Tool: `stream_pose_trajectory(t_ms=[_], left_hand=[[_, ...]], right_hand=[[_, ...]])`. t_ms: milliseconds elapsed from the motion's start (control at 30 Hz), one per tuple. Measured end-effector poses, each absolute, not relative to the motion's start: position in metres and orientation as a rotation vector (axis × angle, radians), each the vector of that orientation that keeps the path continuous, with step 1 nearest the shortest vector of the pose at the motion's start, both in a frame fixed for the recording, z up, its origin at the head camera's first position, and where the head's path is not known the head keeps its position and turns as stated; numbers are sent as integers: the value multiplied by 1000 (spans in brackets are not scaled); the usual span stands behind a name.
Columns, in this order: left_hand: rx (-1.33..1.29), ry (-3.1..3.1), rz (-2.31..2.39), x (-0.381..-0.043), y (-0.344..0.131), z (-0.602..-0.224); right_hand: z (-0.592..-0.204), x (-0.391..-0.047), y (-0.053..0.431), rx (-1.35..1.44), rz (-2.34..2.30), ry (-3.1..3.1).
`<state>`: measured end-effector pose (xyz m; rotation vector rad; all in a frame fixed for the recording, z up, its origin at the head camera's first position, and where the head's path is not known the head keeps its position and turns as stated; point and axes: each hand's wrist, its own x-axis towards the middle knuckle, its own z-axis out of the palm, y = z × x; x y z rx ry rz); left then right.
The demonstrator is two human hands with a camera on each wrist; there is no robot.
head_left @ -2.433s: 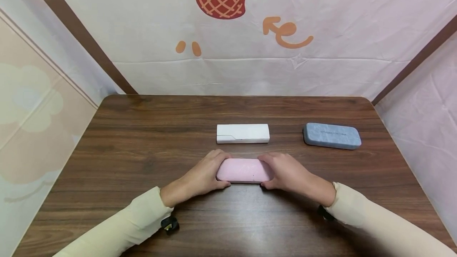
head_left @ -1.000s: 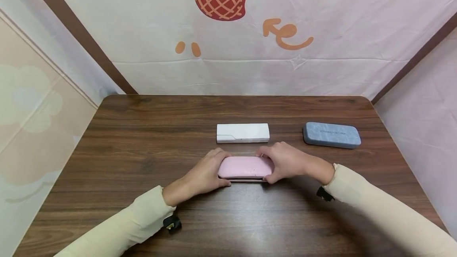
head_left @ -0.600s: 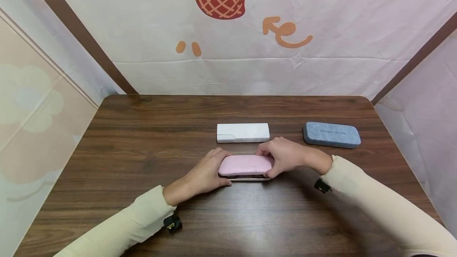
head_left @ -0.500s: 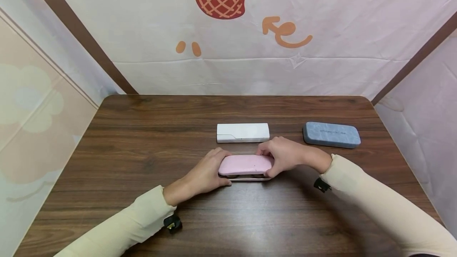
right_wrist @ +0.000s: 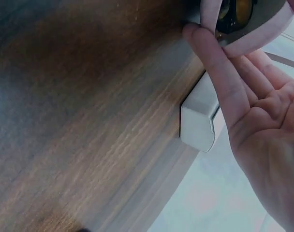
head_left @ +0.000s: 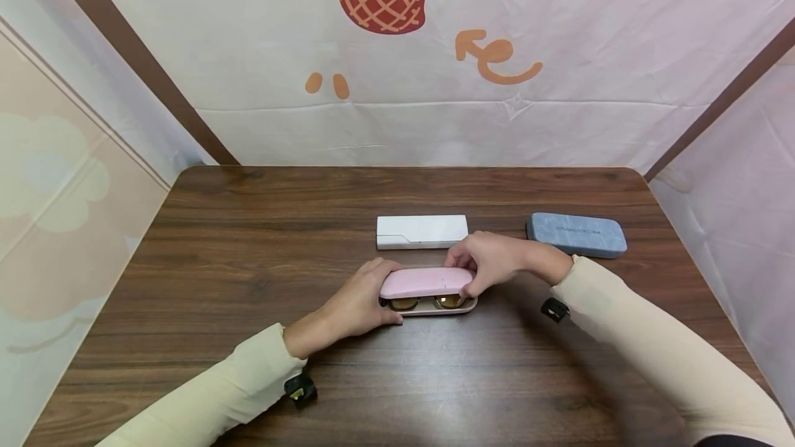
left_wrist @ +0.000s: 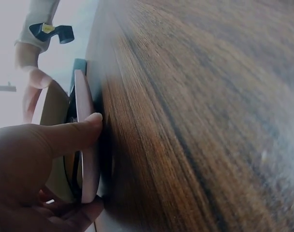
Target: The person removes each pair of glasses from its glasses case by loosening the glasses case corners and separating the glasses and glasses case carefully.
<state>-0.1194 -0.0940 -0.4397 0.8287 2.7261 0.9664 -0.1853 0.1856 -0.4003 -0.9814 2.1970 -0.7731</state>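
A pink glasses case point(head_left: 422, 282) sits partly opened near the middle of the wooden table, its lid tilted up at the front. Inside its pale base lies a pair of sunglasses point(head_left: 448, 301) with brown lenses. My left hand point(head_left: 355, 301) grips the case's left end, thumb in front on the lower half, as the left wrist view shows with the base point(left_wrist: 90, 166). With my right hand point(head_left: 495, 262) I hold the lid's right end, thumb at the front and fingers behind. In the right wrist view, fingers of that hand point(right_wrist: 263, 106) are by the case's end.
Just behind the pink case lies a closed white case point(head_left: 422, 232). Farther right, a closed blue case point(head_left: 579, 234) is partly covered by my right forearm. Fabric hangings point(head_left: 279, 130) stand along the back and sides of the wooden table point(head_left: 273, 226).
My right hand has risen slightly and moved back, lifting the pink lid. The case has gone from closed to partly opened, and the sunglasses now show. My left hand has stayed nearly still.
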Motion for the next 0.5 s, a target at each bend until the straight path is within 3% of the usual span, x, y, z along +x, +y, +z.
stream_pose_trajectory(t_ms=[500], left_hand=[[744,2686,985,-124,-92,-435]], right_hand=[[-403,-203,193,-864,-899,1975]])
